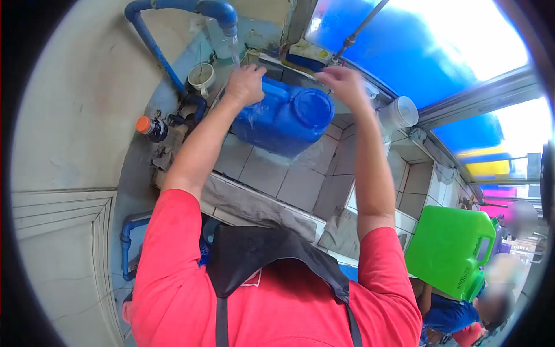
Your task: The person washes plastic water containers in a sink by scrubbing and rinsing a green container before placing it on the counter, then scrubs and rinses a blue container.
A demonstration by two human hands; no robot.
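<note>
A blue plastic jug (277, 124) with a round blue screw cap lies on its side in the tiled sink (266, 173). My left hand (245, 84) is closed over its far left end, beside the moulded handle. Water runs from the blue pipe spout (229, 26) just behind that hand. My right hand (344, 87) is raised beyond the capped end, near the window ledge. It is apart from the jug and somewhat blurred, with its fingers stretched to the left and nothing visible in them.
A white mug (201, 76) and an orange-capped bottle (151, 128) stand at the left wall. On the right are a clear plastic container (400, 113) and a large green jug (448, 248). A grey cloth (254, 205) drapes the sink's front edge. Another person (454, 312) is at lower right.
</note>
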